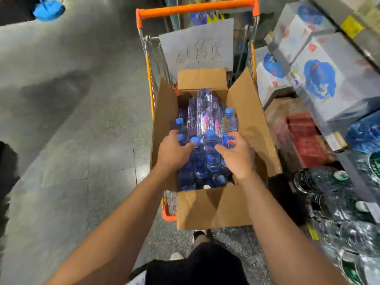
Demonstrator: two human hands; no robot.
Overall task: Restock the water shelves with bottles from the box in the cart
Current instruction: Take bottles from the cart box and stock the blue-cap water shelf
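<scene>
Two bare hands reach down into an open cardboard box [213,208] that sits in a shopping cart [195,8] with an orange handle. The box flaps stand up on all sides, and the box is packed with clear water bottles [211,153] with blue caps, most upright, with a few larger clear bottles lying across the far end.

The left hand [173,152] is at the left side of the box, its fingers curled down among the bottle tops near a blue cap; whether they actually grip a bottle I cannot tell, since the fingertips are hidden behind the hand. The right hand [238,155] is at the right side, its fingers spread apart and bent round the side of a bottle with a blue label, touching it but not plainly clamped on it.

A sheet of paper [197,46] with handwriting hangs at the far end of the cart, above the box. To the right stands a shelf unit [349,23] with white and blue packages [324,79] on it, red cartons [306,138] lower down, and shrink-wrapped packs of bottles with green labels [337,194] nearest the person. The floor [72,120] is grey tile. A blue object [48,9] shows at the upper left corner.
</scene>
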